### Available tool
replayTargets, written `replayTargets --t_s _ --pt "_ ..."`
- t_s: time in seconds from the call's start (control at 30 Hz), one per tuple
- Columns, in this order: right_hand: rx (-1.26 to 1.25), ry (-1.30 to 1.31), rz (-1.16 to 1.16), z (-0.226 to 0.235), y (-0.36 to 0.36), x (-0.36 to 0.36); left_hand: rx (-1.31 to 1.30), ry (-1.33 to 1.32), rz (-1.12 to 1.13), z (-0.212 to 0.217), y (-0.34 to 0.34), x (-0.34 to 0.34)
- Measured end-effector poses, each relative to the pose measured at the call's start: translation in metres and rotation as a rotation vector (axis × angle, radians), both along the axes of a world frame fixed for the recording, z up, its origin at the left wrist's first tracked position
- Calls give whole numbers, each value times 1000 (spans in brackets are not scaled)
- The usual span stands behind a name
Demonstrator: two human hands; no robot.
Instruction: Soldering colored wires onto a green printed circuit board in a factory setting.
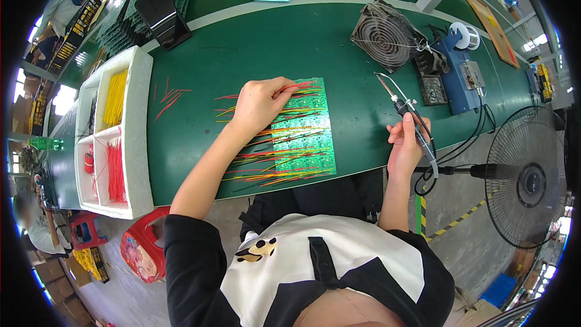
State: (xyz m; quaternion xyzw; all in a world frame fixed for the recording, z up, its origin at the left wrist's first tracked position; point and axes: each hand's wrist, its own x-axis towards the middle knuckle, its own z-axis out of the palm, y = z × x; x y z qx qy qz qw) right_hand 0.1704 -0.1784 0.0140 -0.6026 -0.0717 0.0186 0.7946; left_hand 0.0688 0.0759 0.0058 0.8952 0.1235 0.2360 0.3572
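1. Resting on the upper left part of the green circuit board (pixel 302 130), the left hand (pixel 259 104) lies palm down with its fingers curled loosely over a few red wires (pixel 296 88); whether it pinches one or only presses on them cannot be told.
2. The right hand (pixel 404 145) is closed around the handle of a soldering iron (pixel 407 111), with the tip pointing up and away, raised off the board and well apart from it.
3. The board lies flat on the green tabletop (pixel 254 42), near its front edge and straight before the person.
4. Judging by how things lie, much of the wiring looks placed: red, yellow and green wires stick out in rows across the board, most of them fanning off its left edge.
5. Which of those wires are already soldered and which only sit in their holes is too small to make out, so the share left cannot be judged.
6. A few loose red wires (pixel 168 98) lie on the tabletop to the left, near a white tray (pixel 142 121) that holds yellow and red wire bundles in separate compartments.
7. The left palm hides the board's corner beneath it, and the iron's cable runs off the tabletop edge beside a floor fan (pixel 526 178).
8. The small fan (pixel 387 36) and blue solder station (pixel 463 79) sit at the back right.
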Motion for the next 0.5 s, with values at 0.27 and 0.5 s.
replayTargets --t_s 0.27,0.5 --pt "-3 -3 -21 -4 -4 0 30 9 -3 3 -1 -1" --pt "16 -11 -12 -7 -6 2 19 37 8 8 -2 -3"
